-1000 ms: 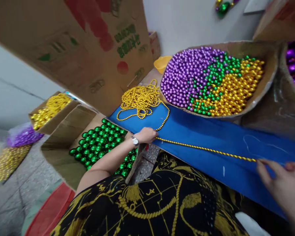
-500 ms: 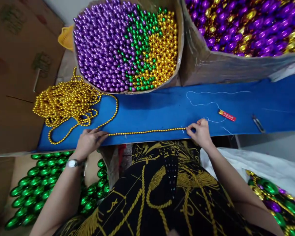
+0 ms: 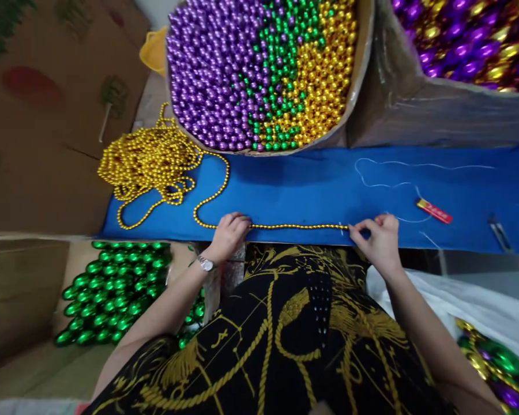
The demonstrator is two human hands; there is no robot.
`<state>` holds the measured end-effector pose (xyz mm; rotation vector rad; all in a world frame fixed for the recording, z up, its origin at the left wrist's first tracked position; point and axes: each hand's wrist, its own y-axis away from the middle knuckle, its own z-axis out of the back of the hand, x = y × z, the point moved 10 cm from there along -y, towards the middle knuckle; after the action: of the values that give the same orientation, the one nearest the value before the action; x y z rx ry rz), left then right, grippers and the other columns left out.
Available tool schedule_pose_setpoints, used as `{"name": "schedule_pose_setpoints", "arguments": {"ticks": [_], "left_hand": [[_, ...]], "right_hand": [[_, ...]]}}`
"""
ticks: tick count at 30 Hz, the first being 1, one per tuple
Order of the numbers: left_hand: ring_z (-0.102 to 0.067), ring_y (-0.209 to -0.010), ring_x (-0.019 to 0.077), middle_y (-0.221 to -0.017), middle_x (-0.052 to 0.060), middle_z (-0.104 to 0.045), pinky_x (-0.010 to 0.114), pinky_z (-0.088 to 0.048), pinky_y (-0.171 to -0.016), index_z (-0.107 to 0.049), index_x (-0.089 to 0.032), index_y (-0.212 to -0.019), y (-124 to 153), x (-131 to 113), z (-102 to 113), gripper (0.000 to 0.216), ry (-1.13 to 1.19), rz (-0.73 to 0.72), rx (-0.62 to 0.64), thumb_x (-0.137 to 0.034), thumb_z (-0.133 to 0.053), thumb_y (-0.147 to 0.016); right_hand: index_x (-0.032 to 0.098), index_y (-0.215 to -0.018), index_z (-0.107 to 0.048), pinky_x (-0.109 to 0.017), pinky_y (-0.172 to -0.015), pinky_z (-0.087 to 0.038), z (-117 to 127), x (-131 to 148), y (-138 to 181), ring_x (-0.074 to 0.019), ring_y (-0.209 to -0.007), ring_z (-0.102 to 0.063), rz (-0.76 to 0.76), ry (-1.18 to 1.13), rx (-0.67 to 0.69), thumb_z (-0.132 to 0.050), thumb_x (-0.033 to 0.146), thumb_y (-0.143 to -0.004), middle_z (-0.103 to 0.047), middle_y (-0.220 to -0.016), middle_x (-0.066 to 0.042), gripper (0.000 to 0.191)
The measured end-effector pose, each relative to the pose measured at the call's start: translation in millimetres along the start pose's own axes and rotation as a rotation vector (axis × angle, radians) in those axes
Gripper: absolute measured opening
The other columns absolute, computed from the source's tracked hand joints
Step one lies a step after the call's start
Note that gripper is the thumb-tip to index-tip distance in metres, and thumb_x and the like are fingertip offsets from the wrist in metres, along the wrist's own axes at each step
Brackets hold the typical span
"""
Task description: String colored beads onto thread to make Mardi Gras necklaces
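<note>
A thin gold bead strand (image 3: pixel 300 226) lies straight along the near edge of a blue board (image 3: pixel 311 190). My left hand (image 3: pixel 230 233) pinches the strand at its left end of the straight run. My right hand (image 3: pixel 378 239) pinches the other end, where white thread (image 3: pixel 398 181) trails off. The strand curves back to a tangled gold bead pile (image 3: pixel 149 158) at the board's left end.
A cardboard tray (image 3: pixel 363 52) of purple, green and gold beads stands behind the board. A box of purple and gold balls (image 3: pixel 471 40) is at the right. Green balls (image 3: pixel 112 288) fill a box at lower left. A red lighter (image 3: pixel 435 211) and small snips (image 3: pixel 499 232) lie on the board.
The view swung from the left to straight down over the board. My hands have come closer together along the strand, and the straight stretch between them is shorter.
</note>
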<state>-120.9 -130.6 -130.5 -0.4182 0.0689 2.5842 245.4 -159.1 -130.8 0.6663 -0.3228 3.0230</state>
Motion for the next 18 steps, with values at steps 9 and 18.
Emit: {"name": "schedule_pose_setpoints", "arguments": {"ticks": [9, 18], "left_hand": [[-0.063, -0.092, 0.0195, -0.097, 0.006, -0.066, 0.033, -0.052, -0.084, -0.060, -0.024, -0.103, 11.6, 7.1, 19.0, 0.021, 0.287, 0.105, 0.099, -0.035, -0.044, -0.096], [-0.062, -0.094, 0.0202, -0.099, 0.006, -0.064, 0.034, -0.050, -0.086, -0.058, -0.022, -0.107, 13.1, 15.7, 7.5, 0.023, 0.275, 0.145, 0.093, -0.035, -0.043, -0.096]], "right_hand": [[0.020, -0.069, -0.067, -0.040, -0.085, -0.040, -14.2, 7.1, 5.1, -0.0229, -0.090, -0.045, -0.025, -0.052, 0.087, -0.061, 0.041, -0.083, -0.038, -0.082, -0.004, 0.026], [0.019, -0.069, -0.068, -0.039, -0.082, -0.040, -20.0, 1.1, 1.1, -0.0228, -0.089, -0.047, -0.049, -0.038, 0.106, -0.061, 0.041, -0.084, -0.042, -0.082, -0.006, 0.027]]}}
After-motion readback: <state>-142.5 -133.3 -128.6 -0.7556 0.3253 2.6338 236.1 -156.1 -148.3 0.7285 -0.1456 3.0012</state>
